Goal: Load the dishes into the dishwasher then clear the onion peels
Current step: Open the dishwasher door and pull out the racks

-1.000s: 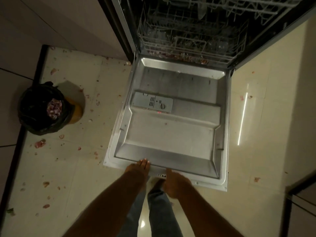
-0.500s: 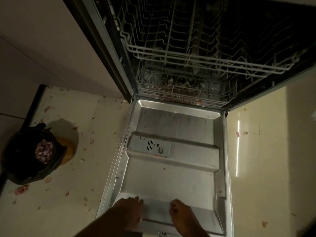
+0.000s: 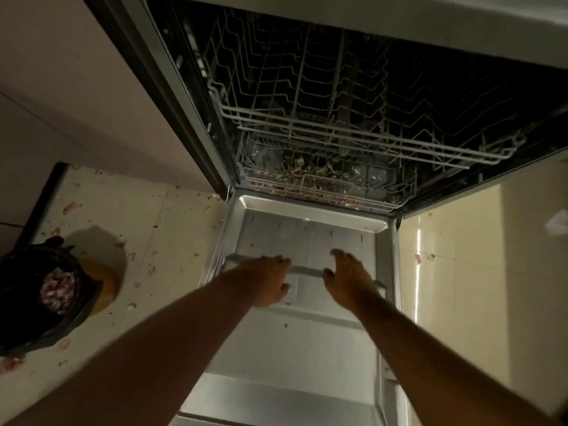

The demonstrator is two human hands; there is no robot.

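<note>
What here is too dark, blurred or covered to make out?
Head view only:
- Detergent dispenser on the open door: covered by the left hand and right hand.
- Right hand's fingertips: motion-blurred.
- Back of the upper rack: lost in darkness.
- Lower rack: scraps visible, any dishes unclear.
- Bin: cut off at the left edge.

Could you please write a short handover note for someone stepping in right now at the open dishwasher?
Left hand and right hand: both empty, fingers open, reaching over the lowered dishwasher door toward the racks.
Upper rack: no dishes visible.
Lower rack: pushed in, onion peels scattered across it.
More peel scraps on the floor; some already in the black-lined bin on the left.
Done: door open, some peels binned.
Left: loading dishes (none in view) and clearing peels from rack and floor.
</note>
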